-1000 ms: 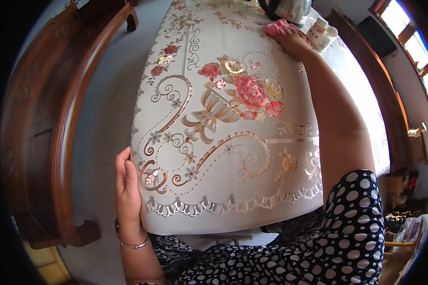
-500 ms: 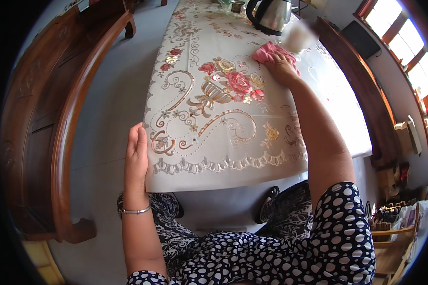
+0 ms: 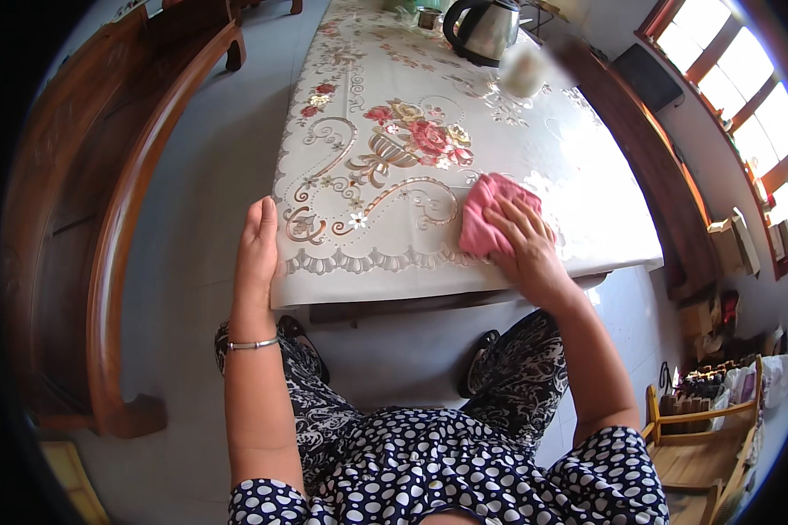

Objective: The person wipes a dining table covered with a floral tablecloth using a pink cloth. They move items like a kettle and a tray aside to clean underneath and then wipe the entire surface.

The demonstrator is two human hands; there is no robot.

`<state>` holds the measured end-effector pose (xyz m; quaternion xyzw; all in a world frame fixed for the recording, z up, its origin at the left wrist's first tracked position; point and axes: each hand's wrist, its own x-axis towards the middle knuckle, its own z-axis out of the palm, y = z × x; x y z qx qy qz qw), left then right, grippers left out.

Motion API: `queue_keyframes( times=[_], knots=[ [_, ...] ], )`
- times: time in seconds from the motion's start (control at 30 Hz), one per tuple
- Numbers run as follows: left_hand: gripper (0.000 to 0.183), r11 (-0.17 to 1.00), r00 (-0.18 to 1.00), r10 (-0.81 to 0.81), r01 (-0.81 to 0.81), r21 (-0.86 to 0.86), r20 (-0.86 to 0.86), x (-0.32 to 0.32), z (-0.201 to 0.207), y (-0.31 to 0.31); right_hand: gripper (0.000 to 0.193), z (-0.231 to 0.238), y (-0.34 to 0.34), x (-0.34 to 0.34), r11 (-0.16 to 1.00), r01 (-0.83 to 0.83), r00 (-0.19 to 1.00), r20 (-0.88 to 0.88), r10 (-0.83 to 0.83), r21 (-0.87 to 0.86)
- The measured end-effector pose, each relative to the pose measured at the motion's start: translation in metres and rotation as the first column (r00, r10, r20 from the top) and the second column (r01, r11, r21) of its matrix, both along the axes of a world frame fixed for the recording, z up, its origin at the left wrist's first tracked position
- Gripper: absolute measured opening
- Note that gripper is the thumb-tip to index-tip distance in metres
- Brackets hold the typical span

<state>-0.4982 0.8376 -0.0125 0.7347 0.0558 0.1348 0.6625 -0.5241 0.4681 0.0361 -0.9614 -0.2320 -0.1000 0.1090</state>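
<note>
A pink cloth (image 3: 488,213) lies bunched on the near right part of the patterned tablecloth (image 3: 324,284). My right hand (image 3: 527,245) presses down on it with fingers spread across the fabric, hiding part of it. At the table's near left corner, my left hand (image 3: 258,249) rests along the side edge of the tablecloth. Its fingers are stretched out, partly hidden from this angle, and nothing shows in it. Gold scrolls and a vase of red and yellow flowers decorate the tablecloth.
A steel kettle (image 3: 488,31) with a black handle stands at the far end beside a small metal cup (image 3: 428,17). A blurred whitish patch hovers near the kettle. Wooden benches (image 3: 118,236) flank the table, and a wooden chair (image 3: 696,442) is at the lower right.
My right hand has drawn the pink cloth from near the kettle toward me, to the table's near right part. My left hand stays at the left edge. The view has shifted slightly.
</note>
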Motion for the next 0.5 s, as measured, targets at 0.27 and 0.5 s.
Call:
queue_keyframes(
  times=[0.27, 0.5],
  knots=[
    [0.055, 1.0, 1.0, 0.01, -0.01, -0.005, 0.017, 0.001, -0.001, -0.003, 0.047, 0.012, 0.008, -0.006, 0.999, 0.006, 0.998, -0.068, -0.008, -0.032],
    [0.051, 1.0, 1.0, -0.007, 0.008, -0.017, 0.021, 0.002, -0.001, -0.003, 0.05, -0.015, 0.012, 0.12, 0.997, -0.078, 0.996, 0.05, 0.079, -0.024]
  ],
)
